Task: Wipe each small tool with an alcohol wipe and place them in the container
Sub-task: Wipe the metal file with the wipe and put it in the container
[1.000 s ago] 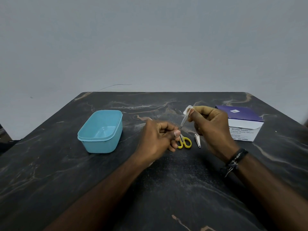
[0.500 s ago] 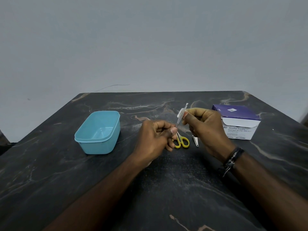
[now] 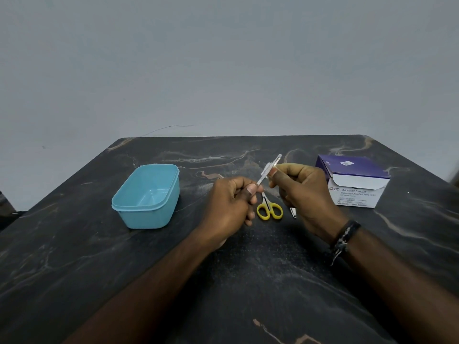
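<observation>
My left hand [image 3: 231,202] pinches the lower end of a thin silver tool [image 3: 262,178] that slants up to the right above the table. My right hand [image 3: 303,192] pinches a small white alcohol wipe [image 3: 268,168] folded round the tool's upper part, with the tool's tip sticking out past it. Yellow-handled scissors [image 3: 269,210] lie on the table just below both hands. A small silver nail clipper [image 3: 293,211] lies right of the scissors, partly hidden by my right hand. The light blue container [image 3: 146,194] stands to the left with nothing in it.
A purple and white box of alcohol swabs [image 3: 352,184] sits open at the right, beyond my right hand. The dark marbled table [image 3: 74,256] runs to a far edge against a grey wall. A dark band is on my right wrist [image 3: 344,238].
The wipe in my right hand has slid down from the tool's tip toward its middle, baring the tip. Both hands shifted slightly left in view.
</observation>
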Available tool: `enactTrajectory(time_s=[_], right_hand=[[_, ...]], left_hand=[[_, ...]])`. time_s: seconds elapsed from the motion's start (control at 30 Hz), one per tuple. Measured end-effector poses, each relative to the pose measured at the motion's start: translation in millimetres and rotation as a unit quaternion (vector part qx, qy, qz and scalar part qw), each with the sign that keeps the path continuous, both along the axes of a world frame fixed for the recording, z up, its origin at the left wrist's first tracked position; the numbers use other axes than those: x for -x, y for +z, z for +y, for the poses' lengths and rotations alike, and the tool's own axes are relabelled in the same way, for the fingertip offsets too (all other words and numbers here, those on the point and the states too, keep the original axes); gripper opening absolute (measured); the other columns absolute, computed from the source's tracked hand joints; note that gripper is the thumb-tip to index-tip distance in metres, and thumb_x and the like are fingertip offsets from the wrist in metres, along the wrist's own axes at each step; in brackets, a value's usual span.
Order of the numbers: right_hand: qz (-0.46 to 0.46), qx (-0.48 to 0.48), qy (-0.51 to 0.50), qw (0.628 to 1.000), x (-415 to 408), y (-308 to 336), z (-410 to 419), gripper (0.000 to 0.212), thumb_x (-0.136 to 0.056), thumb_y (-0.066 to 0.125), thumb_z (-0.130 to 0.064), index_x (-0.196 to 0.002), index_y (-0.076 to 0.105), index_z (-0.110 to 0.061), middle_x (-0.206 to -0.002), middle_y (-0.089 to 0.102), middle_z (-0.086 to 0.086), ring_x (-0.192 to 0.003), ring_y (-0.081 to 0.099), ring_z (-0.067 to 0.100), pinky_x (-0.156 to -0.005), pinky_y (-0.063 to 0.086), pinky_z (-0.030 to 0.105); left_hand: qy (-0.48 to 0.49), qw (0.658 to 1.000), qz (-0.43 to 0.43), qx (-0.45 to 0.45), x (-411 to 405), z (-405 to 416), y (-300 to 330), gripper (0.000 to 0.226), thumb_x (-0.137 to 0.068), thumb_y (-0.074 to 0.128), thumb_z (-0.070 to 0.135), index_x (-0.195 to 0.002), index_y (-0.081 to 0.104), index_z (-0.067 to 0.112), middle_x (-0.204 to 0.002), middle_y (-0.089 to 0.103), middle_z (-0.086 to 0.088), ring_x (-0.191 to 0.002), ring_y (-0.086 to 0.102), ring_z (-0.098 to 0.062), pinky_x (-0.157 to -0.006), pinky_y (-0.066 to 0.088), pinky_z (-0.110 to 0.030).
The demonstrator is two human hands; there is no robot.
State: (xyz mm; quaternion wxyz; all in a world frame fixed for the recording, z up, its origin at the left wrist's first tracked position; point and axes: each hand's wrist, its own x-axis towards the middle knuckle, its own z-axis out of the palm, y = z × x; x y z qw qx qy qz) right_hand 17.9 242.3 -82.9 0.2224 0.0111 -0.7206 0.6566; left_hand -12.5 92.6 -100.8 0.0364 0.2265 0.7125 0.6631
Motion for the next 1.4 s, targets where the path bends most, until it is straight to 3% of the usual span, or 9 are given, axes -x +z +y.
enactTrajectory(time_s=[0.47, 0.77, 1.07, 1.2, 1.4], right_hand=[[0.028, 0.032, -0.064, 0.997, 3, 1, 11, 0.018, -0.092, 0.065, -0.017, -0.085, 0.072, -0.003, -0.062, 0.065, -0.002, -0.043, 0.033, 0.008, -0.04, 0.028, 0.017], [-0.019, 0.002, 0.029, 0.999, 5, -7, 2, 0.027, -0.093, 0.063, -0.014, -0.067, 0.069, -0.009, -0.049, 0.053, 0.0, -0.036, 0.026, 0.005, -0.037, 0.023, 0.015], [0.009, 0.031, -0.033, 0.999, 5, -1, 9, 0.02, -0.093, 0.064, -0.016, -0.078, 0.07, -0.004, -0.055, 0.06, -0.005, -0.04, 0.03, 0.006, -0.039, 0.026, 0.017], [0.021, 0.042, -0.056, 0.997, 5, 1, 13, 0.021, -0.093, 0.064, -0.017, -0.081, 0.07, -0.001, -0.061, 0.061, 0.001, -0.041, 0.029, 0.009, -0.039, 0.024, 0.018], [-0.017, -0.006, 0.003, 1.0, 5, -8, 3, 0.025, -0.094, 0.062, -0.017, -0.072, 0.067, -0.006, -0.043, 0.051, -0.009, -0.037, 0.026, 0.006, -0.038, 0.022, 0.017]], left_hand=[[-0.017, 1.0, -0.012, 0.015, -4, 3, -2, 0.018, -0.099, 0.053, 0.01, -0.091, 0.069, 0.006, -0.062, 0.06, -0.001, -0.048, 0.051, -0.011, -0.044, 0.046, -0.026], [0.014, 1.0, -0.014, -0.008, -3, 2, -1, 0.02, -0.099, 0.053, 0.01, -0.087, 0.069, 0.012, -0.061, 0.059, 0.002, -0.048, 0.051, -0.011, -0.044, 0.046, -0.026], [-0.007, 1.0, -0.01, -0.002, -4, 4, -2, 0.017, -0.098, 0.054, 0.01, -0.09, 0.069, 0.007, -0.062, 0.061, -0.001, -0.047, 0.051, -0.011, -0.043, 0.046, -0.026], [-0.025, 1.0, -0.018, 0.006, -6, 5, -4, 0.017, -0.098, 0.054, 0.009, -0.09, 0.069, 0.006, -0.061, 0.061, 0.0, -0.046, 0.05, -0.009, -0.042, 0.046, -0.025], [0.013, 1.0, -0.005, -0.009, -3, 3, -5, 0.017, -0.098, 0.055, 0.01, -0.091, 0.07, 0.006, -0.061, 0.061, -0.001, -0.046, 0.051, -0.011, -0.043, 0.047, -0.027]])
